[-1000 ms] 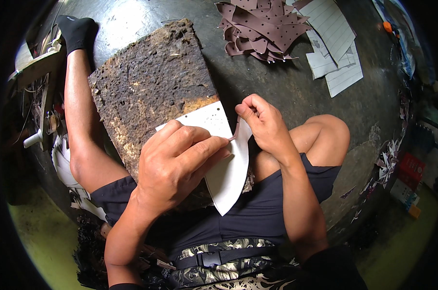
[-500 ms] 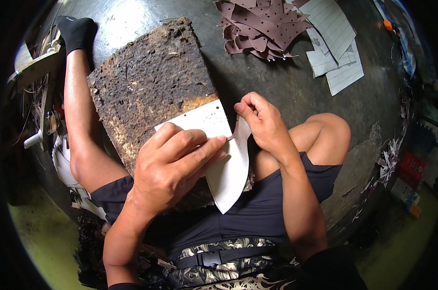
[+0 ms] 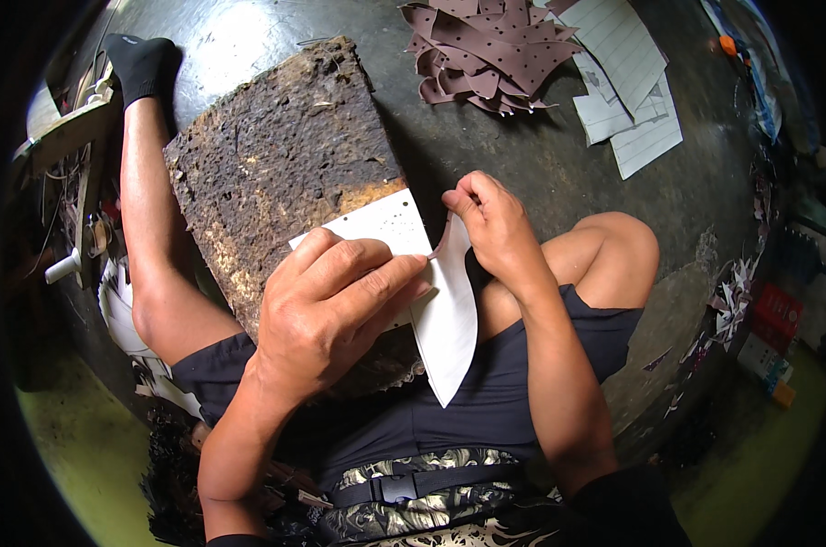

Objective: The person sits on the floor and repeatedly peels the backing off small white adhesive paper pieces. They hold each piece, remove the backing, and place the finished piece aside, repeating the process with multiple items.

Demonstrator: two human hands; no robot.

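A white, thin, flexible piece (image 3: 446, 324) hangs past the right side of a rough dark board (image 3: 276, 137) in front of me, its pointed lower end over my lap. Its upper edge shows a narrow brownish strip. On the board lies a white sheet (image 3: 390, 221) with small punched holes, partly under my left hand. My left hand (image 3: 326, 296) is closed, thumb and fingertips pinching the flexible piece at the board's edge. My right hand (image 3: 497, 223) pinches the upper right corner of the same piece, away from the board.
Beyond the board lies a pile of mauve-brown cut pieces (image 3: 490, 55) with punched holes. Lined paper sheets (image 3: 645, 137) are on the floor to its right. My bent legs flank the board. Scraps (image 3: 730, 305) line the right side, and a wooden frame (image 3: 66, 128) stands at left.
The hanging pointed end has swung slightly to the right, and more of the brownish edge shows between my hands. Both hands keep their grip, almost in place.
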